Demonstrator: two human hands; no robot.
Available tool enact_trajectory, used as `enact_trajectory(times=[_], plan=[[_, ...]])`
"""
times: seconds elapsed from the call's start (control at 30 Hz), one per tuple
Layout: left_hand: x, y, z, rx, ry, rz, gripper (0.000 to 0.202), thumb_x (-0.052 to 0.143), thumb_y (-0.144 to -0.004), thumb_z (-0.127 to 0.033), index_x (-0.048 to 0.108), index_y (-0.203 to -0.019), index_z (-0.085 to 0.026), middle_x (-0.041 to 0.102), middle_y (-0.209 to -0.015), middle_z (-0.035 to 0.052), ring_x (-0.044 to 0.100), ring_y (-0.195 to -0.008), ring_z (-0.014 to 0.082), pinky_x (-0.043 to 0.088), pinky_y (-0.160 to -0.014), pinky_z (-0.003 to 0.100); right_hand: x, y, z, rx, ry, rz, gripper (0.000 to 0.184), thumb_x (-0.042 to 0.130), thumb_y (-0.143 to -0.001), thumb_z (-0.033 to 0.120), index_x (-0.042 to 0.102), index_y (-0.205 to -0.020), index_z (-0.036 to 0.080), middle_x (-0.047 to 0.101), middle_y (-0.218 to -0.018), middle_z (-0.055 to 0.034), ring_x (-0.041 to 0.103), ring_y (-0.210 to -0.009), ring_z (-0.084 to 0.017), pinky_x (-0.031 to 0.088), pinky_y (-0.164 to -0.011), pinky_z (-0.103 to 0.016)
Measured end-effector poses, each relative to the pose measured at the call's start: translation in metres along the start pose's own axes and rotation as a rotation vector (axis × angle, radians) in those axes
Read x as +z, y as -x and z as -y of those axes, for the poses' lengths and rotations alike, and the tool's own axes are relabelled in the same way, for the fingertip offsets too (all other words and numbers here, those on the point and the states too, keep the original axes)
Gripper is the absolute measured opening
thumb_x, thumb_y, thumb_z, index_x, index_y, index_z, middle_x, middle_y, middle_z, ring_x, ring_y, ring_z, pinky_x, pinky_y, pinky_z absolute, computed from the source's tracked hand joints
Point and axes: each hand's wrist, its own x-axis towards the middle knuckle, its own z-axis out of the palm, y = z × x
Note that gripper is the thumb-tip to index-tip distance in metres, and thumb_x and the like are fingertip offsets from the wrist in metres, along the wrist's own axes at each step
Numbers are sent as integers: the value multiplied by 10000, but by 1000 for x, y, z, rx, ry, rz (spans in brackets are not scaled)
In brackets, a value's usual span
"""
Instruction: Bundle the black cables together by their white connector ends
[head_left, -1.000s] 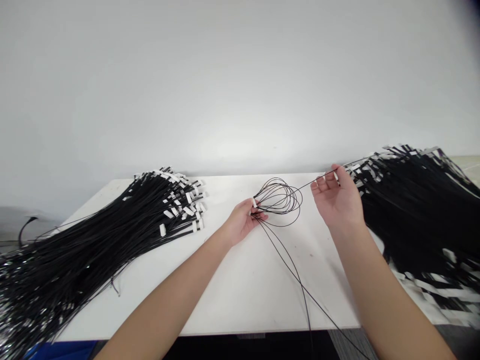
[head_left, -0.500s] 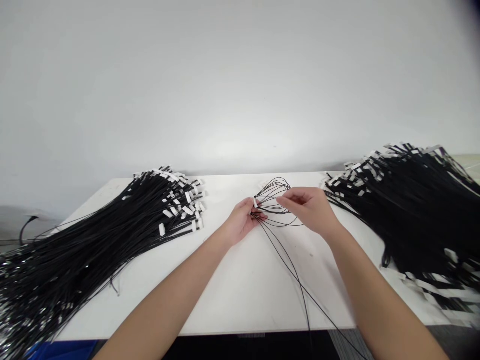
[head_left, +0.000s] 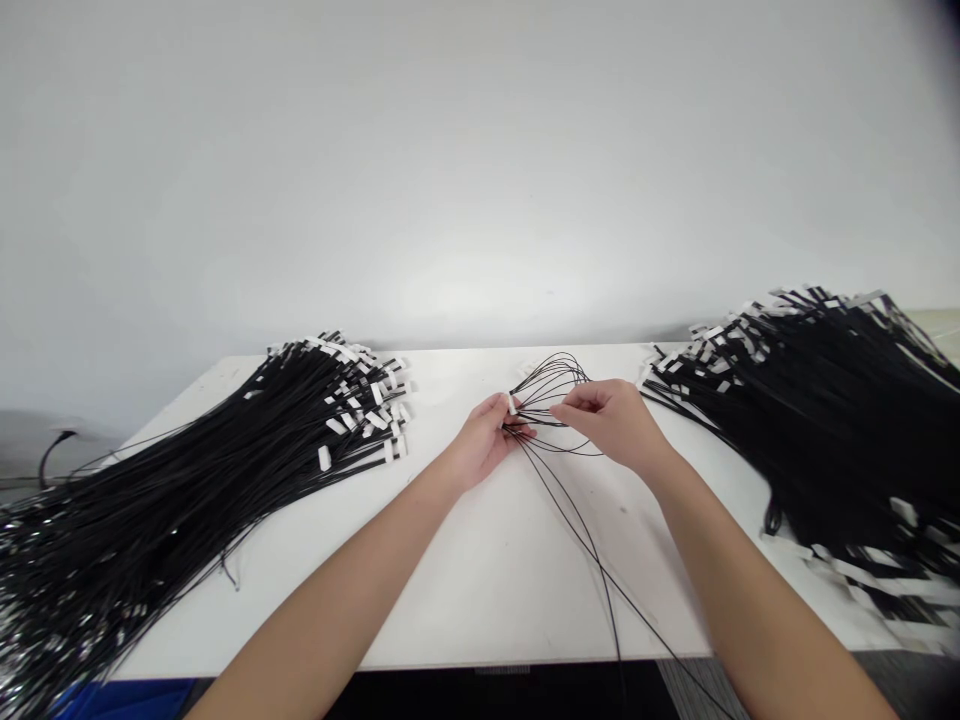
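My left hand (head_left: 486,440) is closed on a small bundle of thin black cables (head_left: 551,385) with white tips, pinching them where they cross, over the middle of the white table (head_left: 480,590). The cables loop out beyond the fingers, and their tails run toward me and off the table's front edge. My right hand (head_left: 611,418) is just right of the loops, its thumb and fingers pinched on one of the thin black cables close to the left hand.
A big heap of black cables with white end tags (head_left: 225,470) lies on the table's left side and spills off the left edge. A second, larger heap (head_left: 817,420) covers the right side. A plain white wall stands behind.
My right hand has come in from the right heap, where it held a cable end high, to the loops beside my left hand. The left hand has stayed put.
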Motion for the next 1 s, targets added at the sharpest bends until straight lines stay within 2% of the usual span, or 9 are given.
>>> enact_trajectory(times=[0.5, 0.73, 0.83, 0.93, 1.0], plan=[[2, 1, -2, -7, -17, 10, 212, 549, -770, -365, 530, -772, -154, 471, -661, 6, 563, -642, 119, 461, -753, 302, 0, -1, 1, 33, -63, 21, 221, 558, -678, 305, 511, -517, 161, 322, -459, 44, 256, -449, -62, 207, -386, -195], [1, 1, 2, 42, -89, 41, 215, 513, -792, -378, 531, -796, -164, 474, -700, 2, 560, -663, 111, 446, -798, 318, -1, -6, -7, 194, -189, 72, 204, 553, -694, 364, 599, -641, 172, 270, -432, 60, 229, -414, -63, 167, -381, -206], [0, 1, 2, 36, -90, 33, 222, 512, -792, -387, 528, -802, -165, 475, -695, 2, 563, -660, 110, 445, -794, 310, 3, -5, -8, 50, -66, 52, 228, 521, -739, 376, 596, -647, 181, 396, -472, 38, 321, -445, -75, 243, -418, -206], [0, 1, 1, 16, -65, 17, 231, 517, -786, -392, 526, -800, -162, 466, -665, -1, 564, -646, 115, 448, -784, 314, 8, -2, -7, -233, 215, -123, 172, 513, -776, 338, 611, -727, 207, 576, -686, 7, 447, -553, -91, 307, -501, -209], [0, 1, 1, -1, -52, 21, 231, 523, -783, -390, 522, -788, -159, 472, -660, 4, 565, -644, 120, 450, -779, 320, 12, -1, -8, -384, 359, -194, 137, 513, -797, 314, 620, -797, 230, 607, -779, 6, 484, -597, -91, 313, -525, -208]])
